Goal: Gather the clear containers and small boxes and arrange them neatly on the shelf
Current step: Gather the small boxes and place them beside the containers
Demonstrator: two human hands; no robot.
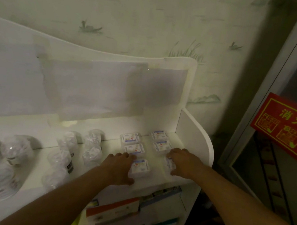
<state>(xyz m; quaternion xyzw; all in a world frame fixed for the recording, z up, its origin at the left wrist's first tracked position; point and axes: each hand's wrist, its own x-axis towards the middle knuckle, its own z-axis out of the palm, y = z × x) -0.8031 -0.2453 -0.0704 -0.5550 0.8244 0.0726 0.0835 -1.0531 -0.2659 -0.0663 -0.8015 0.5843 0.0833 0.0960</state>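
The person reaches both arms over the top board of a white shelf; the left hand lies palm down beside the nearest small box of the left column, its fingers stretched along the box's left edge and its thumb spread toward the shelf's front edge; whether the fingers press the box or only touch it cannot be told through the blur; the right hand covers the nearest box of the right column, fingers curled loosely over its top and far end, so that only a corner of that box shows.

Two columns of flat, clear-lidded small boxes run back from the hands toward the shelf's rear panel; the left column holds a middle box and a far box; the right column holds a middle box and a far box; the boxes in each column sit close together, the two columns apart.

To the left stand clear containers with pale contents, in rough rows; larger clear containers sit further left; below the top board, cartons lie on a lower tier; a red sign hangs at the right.
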